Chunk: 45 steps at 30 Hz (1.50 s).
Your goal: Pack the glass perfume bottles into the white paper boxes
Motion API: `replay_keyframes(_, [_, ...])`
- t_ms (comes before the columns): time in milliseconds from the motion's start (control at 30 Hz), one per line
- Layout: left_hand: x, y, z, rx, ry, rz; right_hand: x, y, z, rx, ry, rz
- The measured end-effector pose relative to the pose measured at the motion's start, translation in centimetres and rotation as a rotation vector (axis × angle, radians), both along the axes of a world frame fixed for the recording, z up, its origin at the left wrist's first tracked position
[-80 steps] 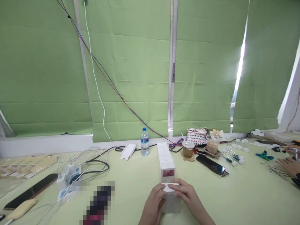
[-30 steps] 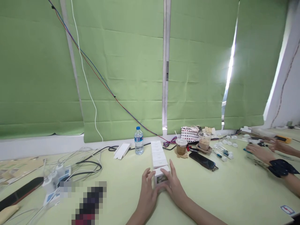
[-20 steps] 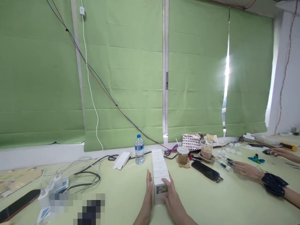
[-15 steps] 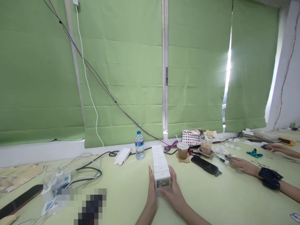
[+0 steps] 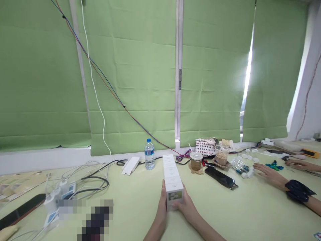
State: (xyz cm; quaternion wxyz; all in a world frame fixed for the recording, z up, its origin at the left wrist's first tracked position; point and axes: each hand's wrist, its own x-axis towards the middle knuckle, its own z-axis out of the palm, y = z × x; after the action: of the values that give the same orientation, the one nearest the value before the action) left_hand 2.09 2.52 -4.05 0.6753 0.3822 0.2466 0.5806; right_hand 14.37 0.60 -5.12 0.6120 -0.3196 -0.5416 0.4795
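Note:
A row of several small white boxes (image 5: pixel 172 172) runs away from me across the pale green table, end to end. The nearest box (image 5: pixel 175 197) shows a small picture on its front. My left hand (image 5: pixel 162 204) lies along the left side of this box, fingers pointing forward. On the right side my right hand (image 5: pixel 186 205) presses it, with the thumb across the lower front. The box is held between both hands.
Behind stand a water bottle (image 5: pixel 149 154) and a folded white card (image 5: pixel 130 165). Right are two drink cups (image 5: pixel 196 161), a phone (image 5: pixel 220 177), glass tubes (image 5: pixel 240 167) and another person's hands (image 5: pixel 272 174). Left lie cables and a power strip (image 5: pixel 52 216).
The gap at the nearest box has closed, and the boxes now form a straighter row. The other person's hand has moved right, away from the glass tubes.

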Motion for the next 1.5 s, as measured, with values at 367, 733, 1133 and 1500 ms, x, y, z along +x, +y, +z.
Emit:
replay_keyframes(367, [-0.1,-0.2,0.2,0.035,0.045,0.030,0.1,-0.6,0.9,0.026,-0.137,-0.108])
replay_keyframes(733, [-0.7,-0.5,0.5,0.106,0.120,0.086,0.5,-0.9,0.3,0.014,-0.274,-0.165])
replay_keyframes(1133, [-0.4,-0.7,1.4,0.071,0.056,-0.002,0.6,-0.9,0.4,-0.008,-0.320,-0.128])
replay_keyframes(1500, [-0.1,1.0,0.4,-0.030,-0.008,0.066,0.6,-0.1,-0.4,-0.137,0.021,-0.011])
